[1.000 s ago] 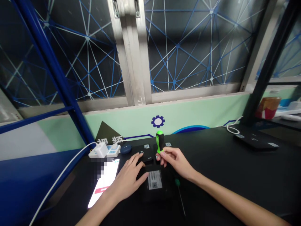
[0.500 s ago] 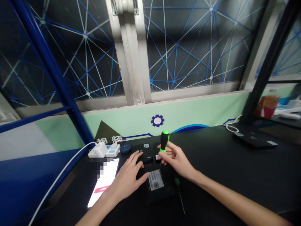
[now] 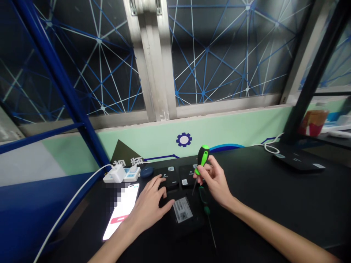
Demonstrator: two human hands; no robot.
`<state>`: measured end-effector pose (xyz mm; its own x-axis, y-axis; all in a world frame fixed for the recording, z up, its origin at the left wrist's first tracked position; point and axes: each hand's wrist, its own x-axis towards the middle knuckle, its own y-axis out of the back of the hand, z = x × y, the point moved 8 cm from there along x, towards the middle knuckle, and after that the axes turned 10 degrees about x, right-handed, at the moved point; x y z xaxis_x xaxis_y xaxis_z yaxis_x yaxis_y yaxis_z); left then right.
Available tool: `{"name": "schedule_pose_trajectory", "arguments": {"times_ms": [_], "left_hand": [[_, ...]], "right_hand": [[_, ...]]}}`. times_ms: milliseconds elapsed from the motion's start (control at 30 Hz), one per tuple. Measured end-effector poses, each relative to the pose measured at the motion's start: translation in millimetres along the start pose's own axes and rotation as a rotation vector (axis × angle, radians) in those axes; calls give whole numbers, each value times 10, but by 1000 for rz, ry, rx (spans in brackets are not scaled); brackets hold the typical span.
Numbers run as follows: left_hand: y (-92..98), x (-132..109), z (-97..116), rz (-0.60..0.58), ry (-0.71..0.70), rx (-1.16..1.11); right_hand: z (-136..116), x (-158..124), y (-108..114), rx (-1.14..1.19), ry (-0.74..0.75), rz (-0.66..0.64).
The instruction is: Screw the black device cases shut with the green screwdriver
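Observation:
My right hand (image 3: 215, 179) grips a green and black screwdriver (image 3: 203, 159), tilted with its thin shaft pointing down and left. Below its tip lies a black device (image 3: 192, 223) with a white printed label (image 3: 182, 209). My left hand (image 3: 149, 204) rests with fingers spread at that device's left side, its thumb by the label and its fingertips over a black box (image 3: 167, 177) behind. Another black box (image 3: 185, 176) is partly covered by my right hand. A second, dark green screwdriver (image 3: 206, 209) lies on the table along the device's right side.
A lit phone (image 3: 122, 213) lies left of my left hand. Behind it are a power strip (image 3: 131, 176) with a white charger and cable, and a small dark blue case (image 3: 146, 172). A flat black device (image 3: 298, 162) lies far right, near the wall with windows.
My right hand has lifted and moved right with the screwdriver, whose tip has come away from the labelled device. The left hand has stayed nearly still.

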<state>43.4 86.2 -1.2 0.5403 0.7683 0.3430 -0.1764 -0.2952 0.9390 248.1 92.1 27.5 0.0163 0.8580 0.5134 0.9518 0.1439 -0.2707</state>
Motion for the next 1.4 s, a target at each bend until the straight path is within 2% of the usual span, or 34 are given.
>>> {"name": "schedule_pose_trajectory", "arguments": {"times_ms": [233, 367, 533, 700, 800, 900, 1033, 1233, 1400], "left_hand": [[105, 17, 60, 59, -27, 15], [112, 33, 77, -3, -35, 46], [26, 24, 56, -127, -3, 24], [-41, -3, 110, -187, -46, 1], [-18, 4, 110, -166, -41, -9], [20, 15, 19, -127, 47, 0], [-25, -3, -82, -166, 130, 40], [-45, -12, 17, -169, 34, -10], [-38, -9, 28, -164, 23, -4]], "right_hand": [[5, -4, -57, -13, -37, -46], [36, 0, -66, 30, -49, -56], [13, 11, -48, 111, -28, -33], [-30, 4, -20, 58, -9, -9], [-22, 8, -10, 31, -7, -1], [4, 18, -17, 52, -19, -2], [11, 14, -29, 97, -20, 8], [12, -23, -79, 84, -43, -38], [-52, -7, -76, 44, -2, -49]]}}
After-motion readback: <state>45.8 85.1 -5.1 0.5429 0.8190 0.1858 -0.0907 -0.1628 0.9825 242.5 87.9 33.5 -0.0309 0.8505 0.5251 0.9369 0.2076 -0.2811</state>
